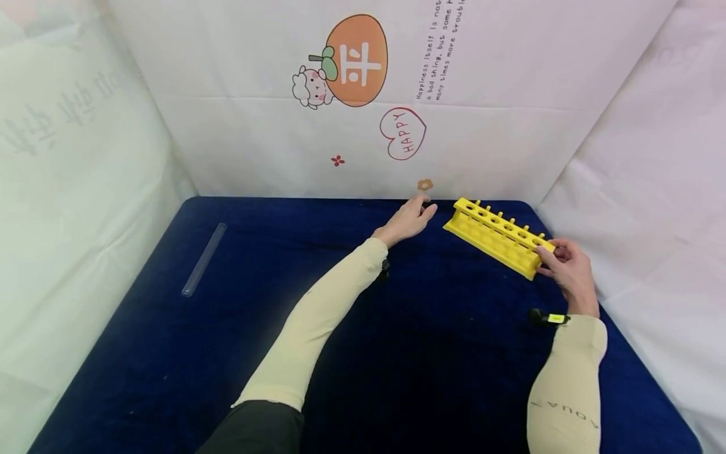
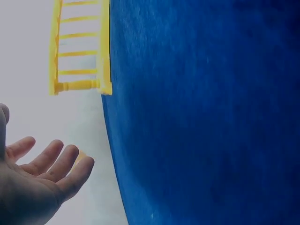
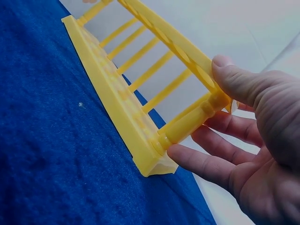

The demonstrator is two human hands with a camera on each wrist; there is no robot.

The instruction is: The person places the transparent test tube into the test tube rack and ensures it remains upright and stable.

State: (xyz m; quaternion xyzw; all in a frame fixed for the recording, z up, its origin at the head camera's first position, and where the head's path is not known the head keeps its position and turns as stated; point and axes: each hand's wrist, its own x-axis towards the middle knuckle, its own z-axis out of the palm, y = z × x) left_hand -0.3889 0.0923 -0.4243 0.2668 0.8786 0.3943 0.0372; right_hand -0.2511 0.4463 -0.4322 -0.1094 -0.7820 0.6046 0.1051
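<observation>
A yellow test tube rack (image 1: 490, 236) stands at the back right of the blue-covered table, set at a slant, its holes holding no tubes. My right hand (image 1: 571, 271) grips its near right end; in the right wrist view the thumb (image 3: 227, 70) lies on the top bar and the fingers (image 3: 201, 161) are at the end post. To the left of the rack's far end, my left hand (image 1: 405, 221) is held apart from it with loosely bent fingers (image 2: 70, 176), holding nothing. A clear test tube (image 1: 204, 260) lies on the left side of the table.
The table (image 1: 431, 353) is covered in dark blue cloth. White sheets hang along the back (image 1: 255, 145) and both sides, with printed drawings and words on the back one. A dark band with a yellow tag (image 1: 553, 318) sits at my right wrist.
</observation>
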